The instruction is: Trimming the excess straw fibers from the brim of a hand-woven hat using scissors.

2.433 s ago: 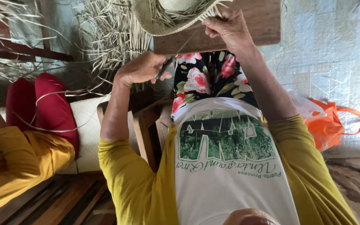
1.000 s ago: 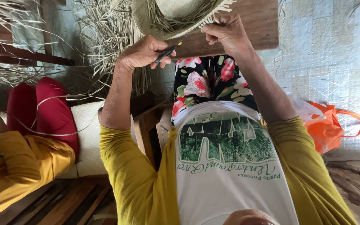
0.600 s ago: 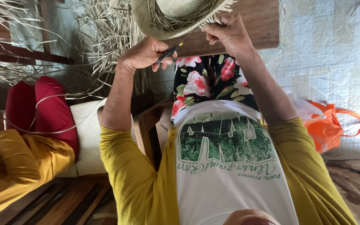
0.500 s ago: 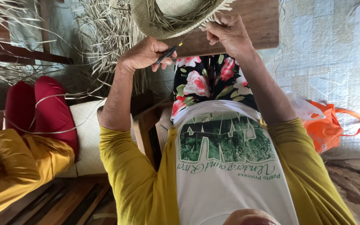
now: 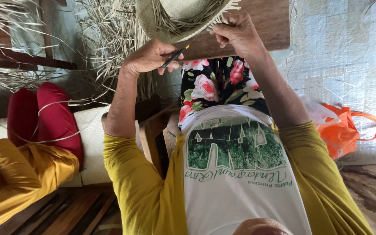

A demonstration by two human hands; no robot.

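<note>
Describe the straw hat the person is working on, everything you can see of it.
The straw hat is woven from pale, tan straw and lies on a brown wooden board, its top cut off by the frame. Loose unwoven strands fringe its brim and lie across it. The right hand pinches strands at the brim edge; the left hand, holding a thin dark tool, sits just below it.

Rough woven-straw hat [image 5: 175, 17], matt wooden board [image 5: 266, 26]

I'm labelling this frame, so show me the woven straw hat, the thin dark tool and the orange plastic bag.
woven straw hat [image 5: 162, 19], head view, on its woven brim.
thin dark tool [image 5: 173, 57], head view, mid-shaft, beside the left hand [image 5: 146, 56].
orange plastic bag [image 5: 342, 135], head view, on its crumpled body.
</note>
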